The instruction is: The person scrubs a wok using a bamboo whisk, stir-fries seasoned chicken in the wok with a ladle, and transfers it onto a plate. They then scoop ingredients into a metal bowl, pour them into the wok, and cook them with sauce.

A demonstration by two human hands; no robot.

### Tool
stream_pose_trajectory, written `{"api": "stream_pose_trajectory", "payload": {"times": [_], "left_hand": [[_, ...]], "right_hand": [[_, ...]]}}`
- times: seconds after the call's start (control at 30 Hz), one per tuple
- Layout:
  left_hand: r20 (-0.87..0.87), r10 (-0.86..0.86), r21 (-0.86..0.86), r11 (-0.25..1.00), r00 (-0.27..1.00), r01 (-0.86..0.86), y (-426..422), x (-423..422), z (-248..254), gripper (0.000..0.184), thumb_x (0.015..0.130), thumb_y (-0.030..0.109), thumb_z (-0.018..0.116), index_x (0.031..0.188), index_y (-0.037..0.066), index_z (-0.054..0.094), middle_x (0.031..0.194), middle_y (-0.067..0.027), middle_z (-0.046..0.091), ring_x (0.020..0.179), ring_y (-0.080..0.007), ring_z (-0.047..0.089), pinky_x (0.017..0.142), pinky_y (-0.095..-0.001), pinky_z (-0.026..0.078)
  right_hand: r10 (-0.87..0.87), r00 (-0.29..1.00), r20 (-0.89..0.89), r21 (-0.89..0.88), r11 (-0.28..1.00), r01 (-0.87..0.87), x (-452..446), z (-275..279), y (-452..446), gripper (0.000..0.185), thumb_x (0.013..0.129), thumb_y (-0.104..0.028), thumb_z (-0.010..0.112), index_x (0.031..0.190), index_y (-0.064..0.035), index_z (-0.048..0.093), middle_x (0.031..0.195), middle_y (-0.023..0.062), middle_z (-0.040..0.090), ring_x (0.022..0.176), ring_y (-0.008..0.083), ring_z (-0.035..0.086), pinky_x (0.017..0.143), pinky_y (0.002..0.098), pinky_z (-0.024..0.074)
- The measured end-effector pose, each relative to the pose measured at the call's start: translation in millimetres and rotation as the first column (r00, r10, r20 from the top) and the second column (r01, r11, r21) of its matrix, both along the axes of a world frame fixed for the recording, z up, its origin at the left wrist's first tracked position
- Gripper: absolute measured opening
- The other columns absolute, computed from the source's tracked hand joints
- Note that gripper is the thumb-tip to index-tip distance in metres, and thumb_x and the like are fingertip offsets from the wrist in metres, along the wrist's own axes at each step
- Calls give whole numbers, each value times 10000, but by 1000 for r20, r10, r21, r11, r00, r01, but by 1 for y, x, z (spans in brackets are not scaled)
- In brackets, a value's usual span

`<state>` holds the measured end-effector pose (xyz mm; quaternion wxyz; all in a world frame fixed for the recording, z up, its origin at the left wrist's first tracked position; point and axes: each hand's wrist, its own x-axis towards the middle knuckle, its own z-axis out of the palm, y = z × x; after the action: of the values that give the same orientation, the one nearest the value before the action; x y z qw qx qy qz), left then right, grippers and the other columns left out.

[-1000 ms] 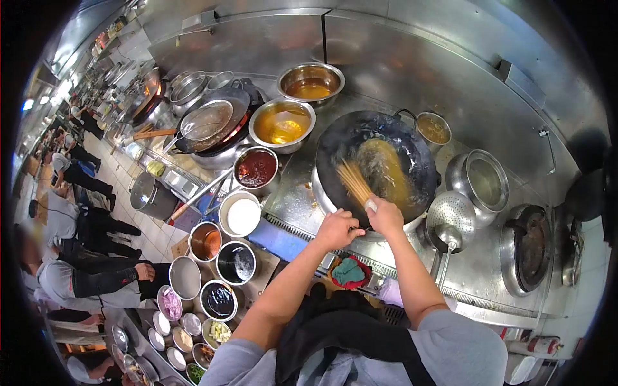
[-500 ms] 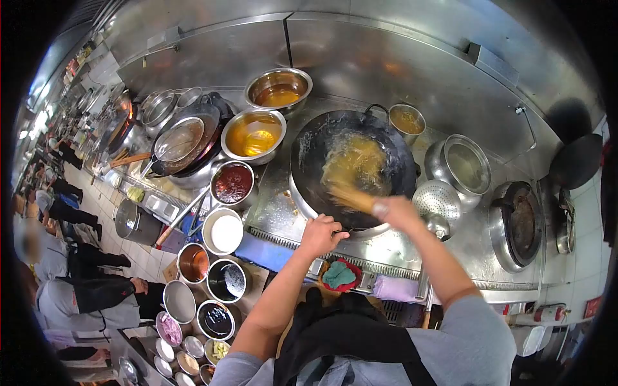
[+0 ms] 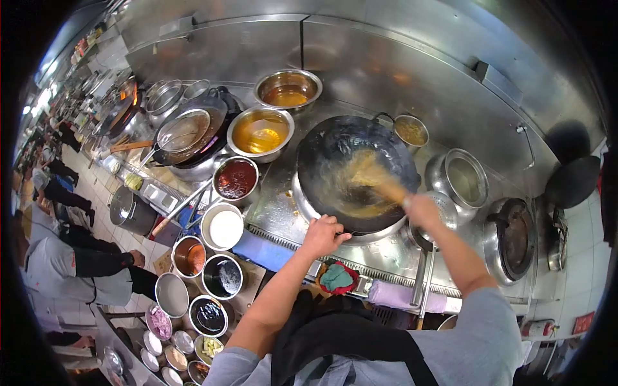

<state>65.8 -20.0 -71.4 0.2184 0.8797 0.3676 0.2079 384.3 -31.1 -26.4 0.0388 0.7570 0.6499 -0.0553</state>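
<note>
A large black wok (image 3: 325,151) sits on the steel range in front of me, with cloudy, yellowish liquid swirling inside. My left hand (image 3: 323,237) is closed on the wok's near edge, its thumb pointing right. Over the wok's right side, my right hand (image 3: 421,211) grips a tan bamboo wok brush (image 3: 391,189). The brush's far end is smeared by motion and reaches into the liquid near the middle of the wok. Partly behind my right forearm lies a perforated skimmer (image 3: 445,209), its handle running toward me beside another long metal handle.
Two steel bowls of amber liquid, the nearer bowl (image 3: 262,134) close to the wok, stand left. Pots of sauces surround a white-filled pot (image 3: 223,226). A steel pot (image 3: 465,179) stands right. A folded lilac cloth (image 3: 399,294) lies on the front edge. Other people stand far left.
My right hand has moved right with the brush, whose end has shifted up and right in the wok. My left hand stays at the near edge. The view has turned slightly.
</note>
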Motion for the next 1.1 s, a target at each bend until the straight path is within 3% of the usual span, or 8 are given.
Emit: {"api": "stream_pose_trajectory", "payload": {"times": [0.2,0.43,0.5,0.6,0.7,0.77,0.87,1.1], "left_hand": [[-1,51,-31,998,999,-51,-1,3,-19,259,874,308,542,761,100,647,838,-77,541,884,-266,518,741,-424,390],[526,591,-110,760,611,-641,-22,34,-59,334,801,280,684,965,60,494,935,-100,505,900,-276,491,803,-390,389],[391,853,-898,436,345,-60,-25,39,-51,297,821,264,680,883,50,482,801,-87,527,767,-226,518,714,-364,429],[267,960,-847,192,84,496,-4,39,-35,165,944,202,492,812,114,449,631,1,446,539,-134,413,603,-323,409],[288,948,-793,158,133,589,6,25,-25,255,984,213,371,748,117,368,581,21,334,491,-117,296,541,-300,349],[301,940,-834,177,163,523,12,14,-15,275,985,224,365,730,124,350,575,21,301,476,-122,261,539,-300,339],[326,923,-865,206,202,457,10,-6,1,289,983,230,364,713,132,338,567,21,270,460,-125,227,522,-299,316],[499,811,-844,374,305,385,-14,8,55,229,969,212,412,776,129,321,566,26,268,476,-100,234,470,-301,278]], "right_hand": [[-159,914,-374,246,933,263,-82,-26,117,275,797,-299,553,1017,-159,639,977,158,651,905,358,623,779,452,503],[102,948,-302,-37,992,-119,-95,9,-36,423,796,-354,594,1207,-256,568,1065,149,633,952,338,613,857,440,475],[142,964,-223,-49,987,-156,-17,4,-38,356,797,-359,593,1133,-243,609,1080,107,633,933,305,621,813,406,491],[-290,957,-9,185,940,286,48,34,-21,332,826,-310,544,1109,-148,603,926,156,659,817,364,630,693,425,504],[-451,881,-142,411,783,466,53,34,-16,326,847,-314,564,1119,-138,599,852,129,673,761,327,645,666,441,497],[-234,247,-940,82,548,833,48,20,-31,292,874,-322,560,1089,-130,600,849,103,656,688,254,625,609,446,507],[34,-609,-792,-388,742,547,29,-7,-75,283,905,-323,546,1095,-115,523,826,97,586,615,204,555,487,314,471],[-55,-52,-997,-75,820,567,-48,2,-173,586,868,-193,605,1385,-104,345,981,108,602,744,175,589,570,330,524]]}}
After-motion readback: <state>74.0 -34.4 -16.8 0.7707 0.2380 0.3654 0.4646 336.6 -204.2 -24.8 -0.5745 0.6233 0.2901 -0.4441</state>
